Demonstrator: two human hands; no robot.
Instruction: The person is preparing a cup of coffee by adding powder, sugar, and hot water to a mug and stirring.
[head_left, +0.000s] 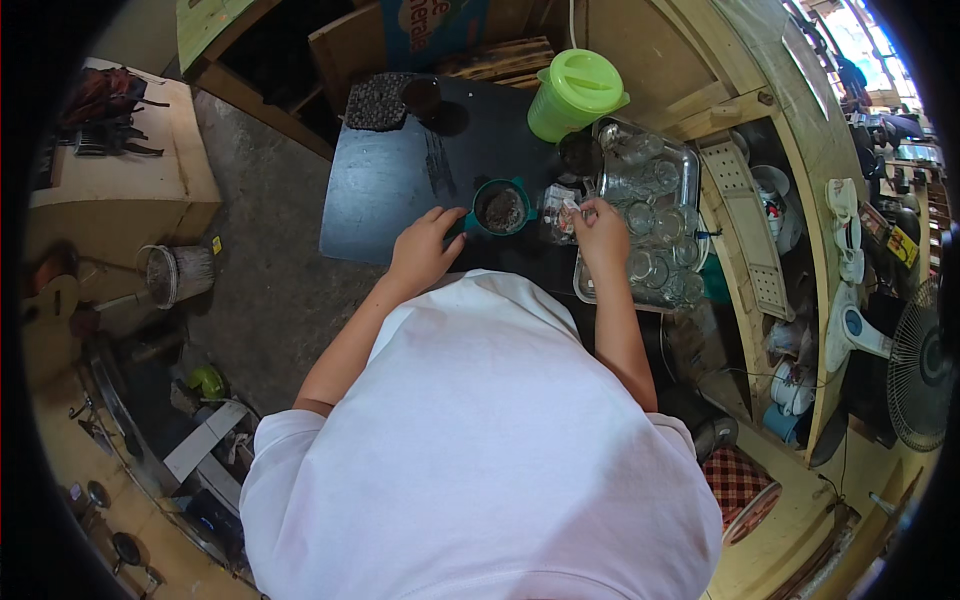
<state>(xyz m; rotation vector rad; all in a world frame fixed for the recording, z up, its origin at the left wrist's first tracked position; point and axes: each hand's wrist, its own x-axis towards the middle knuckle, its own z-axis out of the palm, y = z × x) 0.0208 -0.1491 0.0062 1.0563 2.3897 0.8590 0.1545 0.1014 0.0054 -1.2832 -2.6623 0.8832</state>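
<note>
A green strainer (501, 208) lies on the dark table in front of me, with dark, loose matter and some whitish matter inside. My left hand (429, 246) is beside its short handle, index fingertip at the handle and thumb spread apart below. On the other side, the fingers of my right hand (604, 234) pinch a small, pale packet-like piece (571, 205); its exact kind is unclear. Just left of those fingers is a clear plastic packet (556, 217) with printing. Behind my right hand stands a dark round container (580, 154).
A metal tray (688, 225) of several glass mugs (654, 221) borders my right forearm. A lime-green lidded pitcher (574, 97) stands at the table's far right. At the far left are a dark woven mat (375, 102) and a dark cup (421, 97). Wooden shelving (739, 225) rises on the right.
</note>
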